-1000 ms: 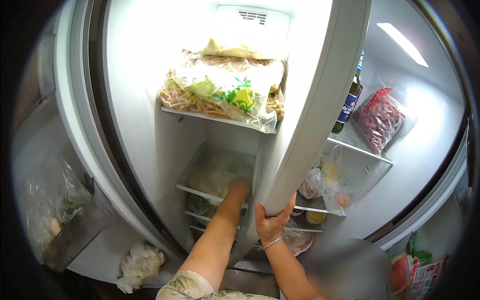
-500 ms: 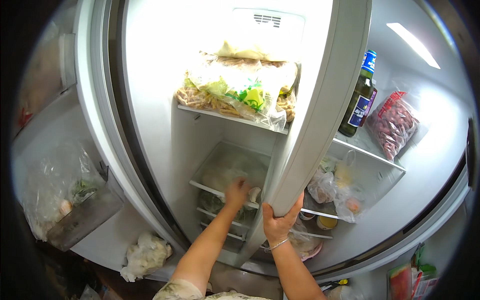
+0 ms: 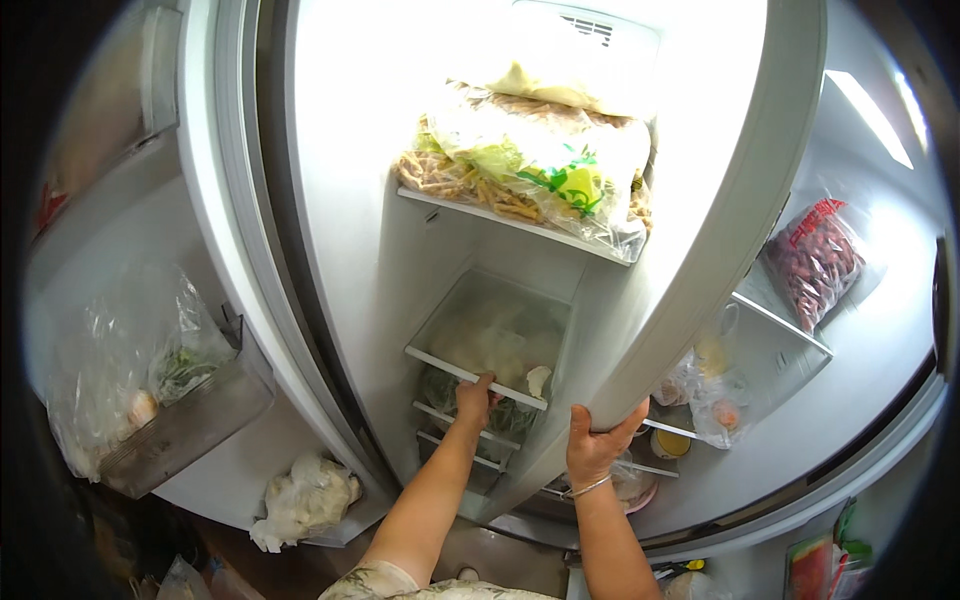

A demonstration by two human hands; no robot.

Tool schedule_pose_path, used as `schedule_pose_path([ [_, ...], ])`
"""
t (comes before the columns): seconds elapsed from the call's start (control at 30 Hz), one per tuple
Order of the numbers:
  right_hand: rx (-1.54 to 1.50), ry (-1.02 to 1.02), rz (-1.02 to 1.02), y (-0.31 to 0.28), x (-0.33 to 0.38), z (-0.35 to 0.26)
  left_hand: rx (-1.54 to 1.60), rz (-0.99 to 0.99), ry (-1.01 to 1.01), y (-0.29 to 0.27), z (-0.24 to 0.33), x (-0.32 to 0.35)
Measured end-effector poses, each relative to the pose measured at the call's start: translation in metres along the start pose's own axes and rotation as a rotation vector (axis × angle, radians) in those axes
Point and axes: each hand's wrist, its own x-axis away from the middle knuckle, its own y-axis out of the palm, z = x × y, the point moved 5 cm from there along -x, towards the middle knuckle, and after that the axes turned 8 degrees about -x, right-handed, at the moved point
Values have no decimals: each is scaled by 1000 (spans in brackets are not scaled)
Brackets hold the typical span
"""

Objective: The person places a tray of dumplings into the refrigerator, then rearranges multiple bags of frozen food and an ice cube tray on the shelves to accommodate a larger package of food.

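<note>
Two hands busy | my left hand [image 3: 474, 396], fingers curled on the clear drawer [image 3: 478, 368] front, mid-fridge | right hand [image 3: 597, 440] fingers clamp the door edge [image 3: 690, 290] | I'd pull the drawer level, door steady.

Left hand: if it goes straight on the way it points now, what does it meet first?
Probably the clear drawer front: the left hand already touches its rim, with pale bagged food behind, though depth is unclear.
</note>
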Motion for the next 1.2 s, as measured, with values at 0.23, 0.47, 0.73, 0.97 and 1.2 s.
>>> schedule_pose_path([
  [0.23,-96,19,-11,-1,12,17,36,-19,73,-4,-9,-11],
  [0.47,-104,54,3,-2,19,18,313,-183,-78,-2,-13,-16],
  [0.73,-33,82,58,-2,17,16,294,-369,-93,13,14,-21],
  [0.97,-4,62,65,-4,20,13,321,-352,-22,3,-3,-27],
  [1.2,100,50,34,-6,25,17,227,-383,-61,1,2,-26],
])
